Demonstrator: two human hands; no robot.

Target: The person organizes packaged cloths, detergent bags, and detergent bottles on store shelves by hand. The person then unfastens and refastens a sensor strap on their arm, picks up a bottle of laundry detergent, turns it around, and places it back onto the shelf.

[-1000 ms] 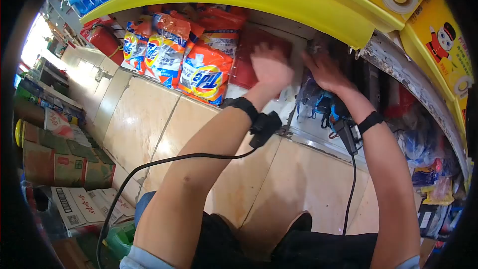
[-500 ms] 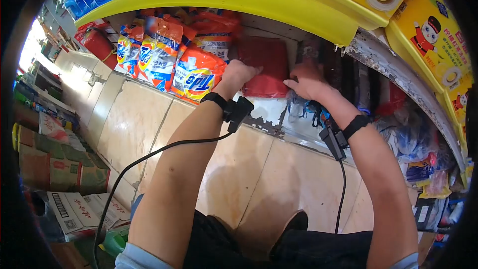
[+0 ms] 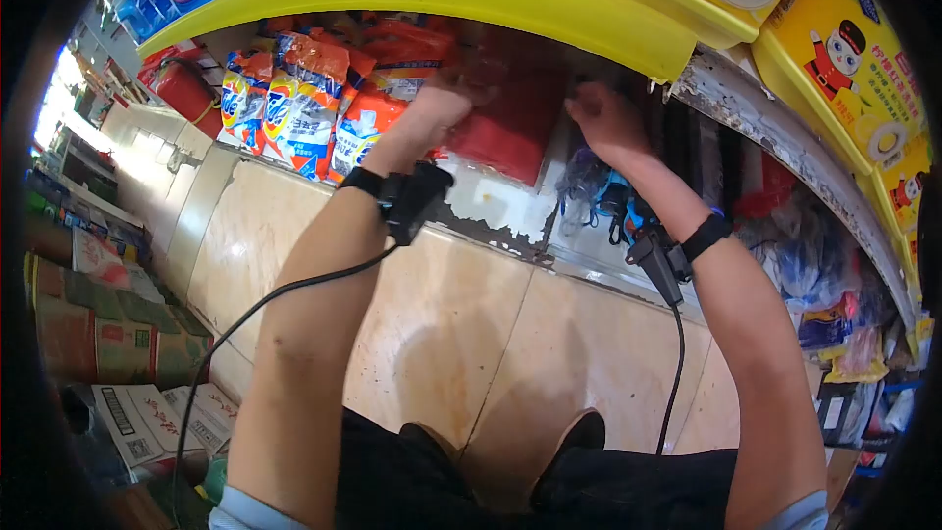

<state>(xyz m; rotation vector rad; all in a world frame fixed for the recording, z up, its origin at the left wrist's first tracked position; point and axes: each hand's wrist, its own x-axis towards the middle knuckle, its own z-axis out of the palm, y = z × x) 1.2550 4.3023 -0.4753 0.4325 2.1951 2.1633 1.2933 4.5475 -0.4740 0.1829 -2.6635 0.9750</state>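
Left hand [image 3: 435, 115] by flat red plastic packet [image 3: 505, 137], can't tell if gripping; right hand [image 3: 610, 125] half-curled, opposite side. Clumsy bump could topple orange-white plastic bags [image 3: 300, 116], tbh.

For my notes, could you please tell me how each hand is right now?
Left hand: at the edge of the red packet, blurred; grip cannot be told.
Right hand: fingers curled, beside the packet; whether it holds anything cannot be told.

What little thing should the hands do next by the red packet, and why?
Maybe bring the right hand in to the red packet: it seems just off the right edge, while the left hand is at the left side, so both could steady it.
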